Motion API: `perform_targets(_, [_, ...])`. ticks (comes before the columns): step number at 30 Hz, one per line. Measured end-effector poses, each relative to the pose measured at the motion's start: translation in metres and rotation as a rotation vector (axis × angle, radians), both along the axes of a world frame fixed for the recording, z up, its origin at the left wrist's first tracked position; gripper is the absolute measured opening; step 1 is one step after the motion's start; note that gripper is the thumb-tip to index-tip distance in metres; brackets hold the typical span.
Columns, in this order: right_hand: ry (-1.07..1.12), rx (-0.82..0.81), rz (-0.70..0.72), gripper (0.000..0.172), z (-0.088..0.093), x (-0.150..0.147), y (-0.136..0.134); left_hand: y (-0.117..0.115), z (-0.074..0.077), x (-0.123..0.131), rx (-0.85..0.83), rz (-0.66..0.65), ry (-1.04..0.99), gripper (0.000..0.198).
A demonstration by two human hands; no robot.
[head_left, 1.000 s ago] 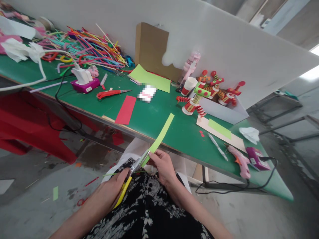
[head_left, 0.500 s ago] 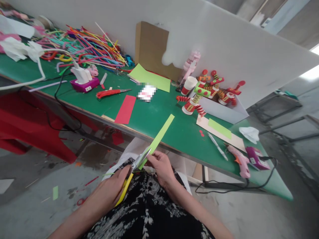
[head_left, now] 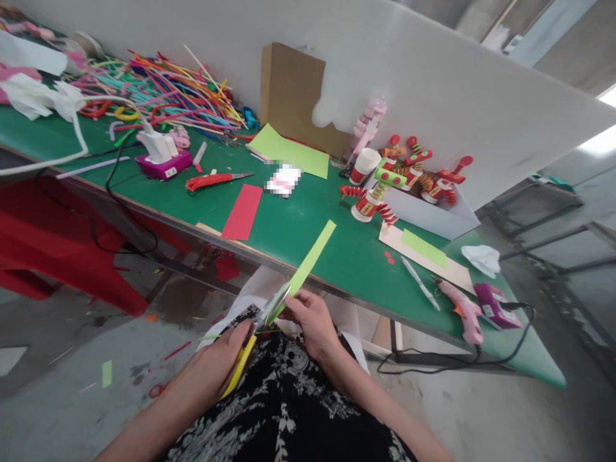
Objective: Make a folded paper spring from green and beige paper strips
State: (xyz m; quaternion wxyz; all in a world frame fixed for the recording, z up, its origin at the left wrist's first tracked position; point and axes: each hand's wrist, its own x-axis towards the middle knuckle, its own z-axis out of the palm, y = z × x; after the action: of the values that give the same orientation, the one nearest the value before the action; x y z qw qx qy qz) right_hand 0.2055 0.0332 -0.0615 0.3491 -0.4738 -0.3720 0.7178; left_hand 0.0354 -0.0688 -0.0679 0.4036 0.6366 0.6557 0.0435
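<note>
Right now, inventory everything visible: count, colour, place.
table: one, green, ahead
scissors: one, yellow-handled, front centre
paper strip: one, lime, against scissors
card: one, red, front edge
cardboard: one, brown, back centre
sheet: one, lime, before cardboard
pipe cleaners: many, multicoloured, back left
tool: one, red-handled, left of card
power blocks: two, purple, left and right
cup: one, red and white, back
box: one, white, back right
figures: several, mostly red, in and before box
glue gun: at least one, pink, right end
pen: one, white, right
scraps: several, mixed, floor
left hand: one, holding scissors
right hand: one, holding paper strip
</note>
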Motion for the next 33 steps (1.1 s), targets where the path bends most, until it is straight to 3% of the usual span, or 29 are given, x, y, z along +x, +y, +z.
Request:
perform_targets(9, [-0.033,0.005,-0.015,0.027,-0.001,0.002,0.004,-0.008,-0.021,0.001,0.067,0.056,0.051,0.065])
perform_targets(19, [-0.028,0.039,0.026,0.026,-0.003,0.002,0.001,-0.004,-0.016,0.001,0.133,0.019,-0.026,0.058])
perform_targets(33, [-0.011,0.026,0.016,0.032,-0.004,0.001,0.0,-0.004,-0.017,0.002,0.049,0.033,0.029,0.063])
